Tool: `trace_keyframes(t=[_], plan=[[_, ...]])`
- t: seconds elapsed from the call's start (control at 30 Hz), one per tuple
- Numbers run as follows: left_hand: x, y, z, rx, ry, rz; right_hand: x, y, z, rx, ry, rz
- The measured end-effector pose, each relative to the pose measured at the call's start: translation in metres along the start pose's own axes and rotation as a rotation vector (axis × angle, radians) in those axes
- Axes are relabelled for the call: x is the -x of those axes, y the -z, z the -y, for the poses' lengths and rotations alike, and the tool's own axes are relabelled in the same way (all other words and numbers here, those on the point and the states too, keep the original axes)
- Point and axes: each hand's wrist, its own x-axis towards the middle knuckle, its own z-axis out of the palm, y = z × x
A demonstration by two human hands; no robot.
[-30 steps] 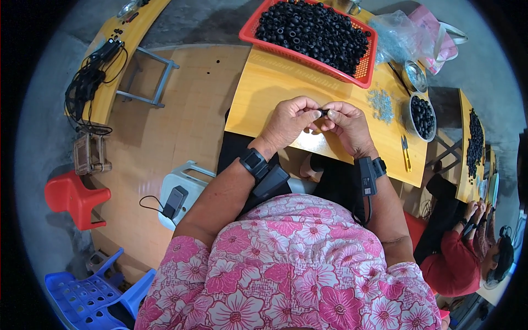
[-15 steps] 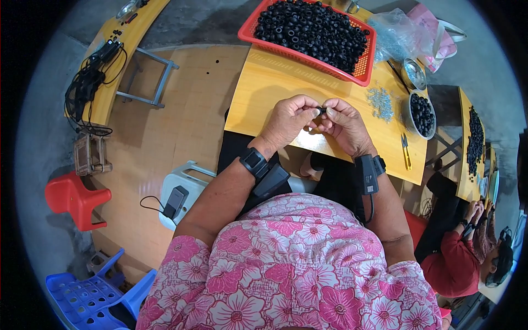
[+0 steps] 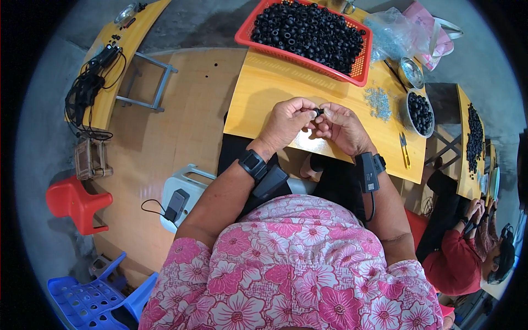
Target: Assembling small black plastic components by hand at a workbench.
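Near the front edge of the yellow table [image 3: 275,82], my left hand [image 3: 286,122] and my right hand [image 3: 345,130] meet fingertip to fingertip. Between them they pinch a small black ring-like part [image 3: 318,111], largely covered by the fingers. Beyond my hands sits a red plastic basket [image 3: 300,61] heaped with black ring-shaped parts [image 3: 308,33]. To the right of my right hand lie a scatter of small clear pieces [image 3: 378,103] and yellow-handled snips [image 3: 405,151]. A white bowl [image 3: 407,118] there holds more black parts [image 3: 420,113].
A metal bowl [image 3: 410,73] and clear plastic bags [image 3: 399,33] stand at the back right. Black cables [image 3: 82,93] hang off another table at left. Red [image 3: 80,203] and blue [image 3: 88,294] plastic chairs are at left. A person in red [image 3: 454,267] sits at far right.
The view has shifted slightly. My fingers have moved a little around the black part, which both hands still pinch.
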Motion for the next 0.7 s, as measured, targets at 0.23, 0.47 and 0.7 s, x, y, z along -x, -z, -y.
trace_keyframes(t=[0.23, 0.47, 0.7], plan=[[0.001, -0.002, -0.003, -0.055, 0.018, -0.006, -0.001, 0.008, -0.003, 0.032, 0.003, 0.074], [0.001, -0.003, 0.0, -0.197, -0.126, -0.065, 0.0, 0.004, -0.006, 0.011, 0.01, 0.086], [0.002, -0.006, -0.001, -0.219, -0.154, -0.119, -0.001, 0.004, -0.008, 0.01, 0.017, 0.095]])
